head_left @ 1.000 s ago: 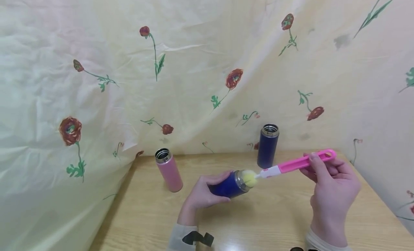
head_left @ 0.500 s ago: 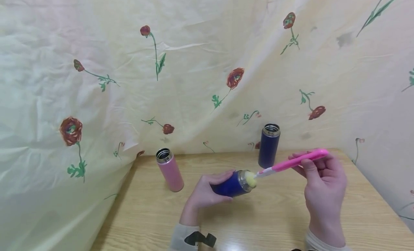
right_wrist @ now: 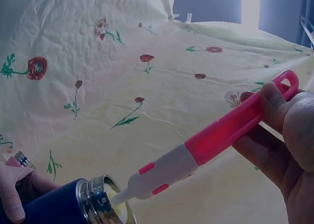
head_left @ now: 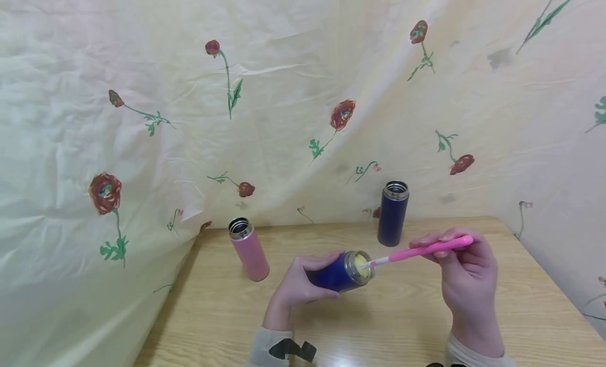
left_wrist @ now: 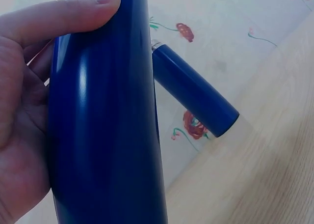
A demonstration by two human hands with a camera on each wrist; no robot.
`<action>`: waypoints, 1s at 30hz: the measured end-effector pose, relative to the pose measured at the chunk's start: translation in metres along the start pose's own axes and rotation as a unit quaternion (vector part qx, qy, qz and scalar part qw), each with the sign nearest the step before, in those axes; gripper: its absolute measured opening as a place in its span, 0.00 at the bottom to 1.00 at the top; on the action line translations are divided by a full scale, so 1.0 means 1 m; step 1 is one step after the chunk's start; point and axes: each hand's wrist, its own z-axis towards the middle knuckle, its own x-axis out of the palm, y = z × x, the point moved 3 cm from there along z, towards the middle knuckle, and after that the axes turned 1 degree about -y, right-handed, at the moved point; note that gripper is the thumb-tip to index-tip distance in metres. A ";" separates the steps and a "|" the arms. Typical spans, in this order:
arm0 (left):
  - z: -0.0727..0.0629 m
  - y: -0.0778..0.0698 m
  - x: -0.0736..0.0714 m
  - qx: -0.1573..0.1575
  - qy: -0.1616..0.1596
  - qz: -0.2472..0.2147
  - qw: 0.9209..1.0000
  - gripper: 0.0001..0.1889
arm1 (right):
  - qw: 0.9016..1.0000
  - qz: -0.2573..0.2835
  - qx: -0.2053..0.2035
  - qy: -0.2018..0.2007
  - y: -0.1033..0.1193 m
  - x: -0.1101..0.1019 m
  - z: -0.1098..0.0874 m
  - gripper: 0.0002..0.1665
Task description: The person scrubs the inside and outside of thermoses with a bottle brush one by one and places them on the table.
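Observation:
My left hand (head_left: 303,285) grips a blue bottle (left_wrist: 103,111) round its body, tilted with its open metal mouth facing right. In my right hand (head_left: 468,283) is a bottle brush (head_left: 426,250) with a pink handle and white neck, held near the handle's looped end between thumb and fingers. The brush's yellow sponge head (head_left: 362,264) sits inside the bottle's mouth, and only its near end shows. In the right wrist view the white neck (right_wrist: 162,172) points down into the metal rim (right_wrist: 100,199).
An open pink bottle (head_left: 249,254) stands upright at the left of the wooden table (head_left: 213,314). A second dark blue bottle (head_left: 392,220), also without a lid, stands at the back right. A flower-printed cloth (head_left: 284,120) hangs behind and at both sides.
My right hand has moved left and slightly down, pushing the yellow sponge head from the rim into the bottle's mouth. The left hand and its bottle have hardly moved.

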 end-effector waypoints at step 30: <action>0.003 0.001 0.004 -0.022 -0.018 0.011 1.000 0.43 | 0.835 -0.432 0.334 -0.072 -0.032 0.018 -0.014 0.17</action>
